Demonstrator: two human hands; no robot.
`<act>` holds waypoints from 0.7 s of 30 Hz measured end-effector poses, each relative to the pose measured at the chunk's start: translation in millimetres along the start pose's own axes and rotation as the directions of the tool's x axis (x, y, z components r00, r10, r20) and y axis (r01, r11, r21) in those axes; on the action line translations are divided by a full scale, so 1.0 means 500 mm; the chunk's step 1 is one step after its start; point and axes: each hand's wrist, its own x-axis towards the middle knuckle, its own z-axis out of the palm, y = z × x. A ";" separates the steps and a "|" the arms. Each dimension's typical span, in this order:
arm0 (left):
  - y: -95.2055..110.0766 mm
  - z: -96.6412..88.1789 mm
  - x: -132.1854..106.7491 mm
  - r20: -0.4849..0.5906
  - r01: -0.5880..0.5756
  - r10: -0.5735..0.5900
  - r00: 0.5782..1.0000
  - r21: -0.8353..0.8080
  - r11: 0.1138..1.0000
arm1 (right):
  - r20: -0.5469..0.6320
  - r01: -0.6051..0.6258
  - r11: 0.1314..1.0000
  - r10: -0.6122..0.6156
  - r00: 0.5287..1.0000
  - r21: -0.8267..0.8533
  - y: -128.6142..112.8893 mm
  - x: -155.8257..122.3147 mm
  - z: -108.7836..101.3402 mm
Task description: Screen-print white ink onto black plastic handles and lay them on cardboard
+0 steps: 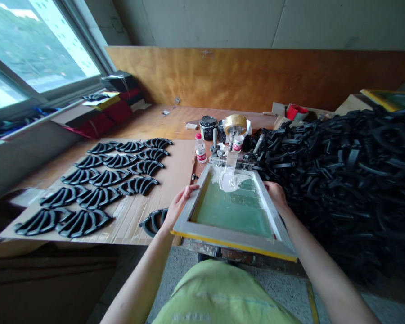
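A screen printing frame (234, 245) with a green mesh (229, 213) lies in front of me, its far end at a metal clamp (219, 159). White ink (227, 183) is smeared on the far part of the mesh, and a squeegee (231, 162) stands in it. My left hand (178, 202) grips the frame's left side, the thumb hidden. On the opposite side, my right hand (276, 194) is closed around the frame's edge, its fingers partly out of sight. Just left of my left hand lies a curved black slatted part (151, 222), partly hidden.
Rows of similar black parts (103, 177) lie on cardboard (175, 166) at left. A large heap of black pieces (344, 180) rises at right. Behind the frame stand a plastic bottle (200, 149), a dark tub (208, 128) and a tape roll (235, 124).
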 end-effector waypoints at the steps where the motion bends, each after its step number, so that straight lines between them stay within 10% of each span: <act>1: -0.028 -0.008 -0.007 0.019 0.052 -0.053 0.998 0.033 0.998 | -0.058 -0.036 0.999 0.036 0.998 0.005 0.004 0.012 -0.014; 5: -0.136 -0.015 -0.010 0.003 0.152 -0.154 0.988 0.140 0.978 | -0.243 0.213 0.977 -0.212 0.946 -0.024 -0.077 0.081 -0.011; 10: -0.204 -0.008 0.006 -0.103 0.122 -0.096 0.990 0.283 0.951 | 0.039 0.395 0.903 -0.394 0.918 -0.170 -0.205 0.148 0.054; 15: -0.225 -0.014 0.012 -0.100 0.104 -0.077 0.992 0.305 0.947 | 0.202 0.466 0.864 -0.430 0.880 -0.191 -0.201 0.101 0.082; 21: -0.234 -0.016 0.013 -0.105 0.112 -0.083 0.991 0.320 0.941 | 0.301 0.714 0.700 -0.679 0.670 -0.011 -0.164 0.010 0.043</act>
